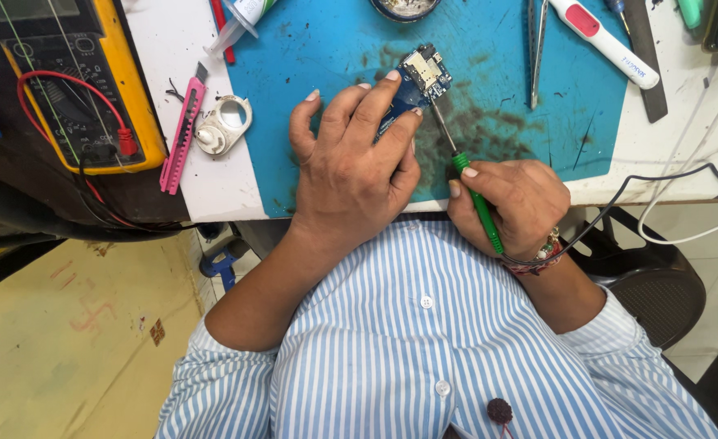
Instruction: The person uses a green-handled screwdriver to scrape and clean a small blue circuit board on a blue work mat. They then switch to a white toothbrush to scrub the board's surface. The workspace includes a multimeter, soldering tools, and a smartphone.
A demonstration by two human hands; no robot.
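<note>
**Mia:** Low in the frame, what do you see first?

**Sam:** A striped blue and white shirt (424, 341) fills the bottom. Two bare arms come out of it and go up to a table.

**Mia:** What is the right hand doing?

**Sam:** The right hand (509, 207), just right of the middle, is closed around a green screwdriver (479, 207). Its thin metal tip points up and to the left and touches a small blue circuit board (417, 81). A bead bracelet (542, 254) sits on that wrist.

**Mia:** And the left hand?

**Sam:** The left hand (351, 167) is in the middle of the frame. Its fingers press down on the lower part of the board and hold it in place. The board lies on a blue work mat (326, 49), a bit above the middle, with its top part showing.

**Mia:** What is around them?

**Sam:** Left of the mat lie a pink box cutter (182, 138) and a small white ring part (225, 123), close together. Farther left is a yellow meter (127, 89) with red and black wires. Toward the top, right of the board, are metal tweezers (536, 49). Beside them is a white pen-shaped tool (607, 42). At the top edge a round little dish (405, 8) peeks in. A black cable (644, 183) and a white cable (700, 236) hang at the right.
</note>
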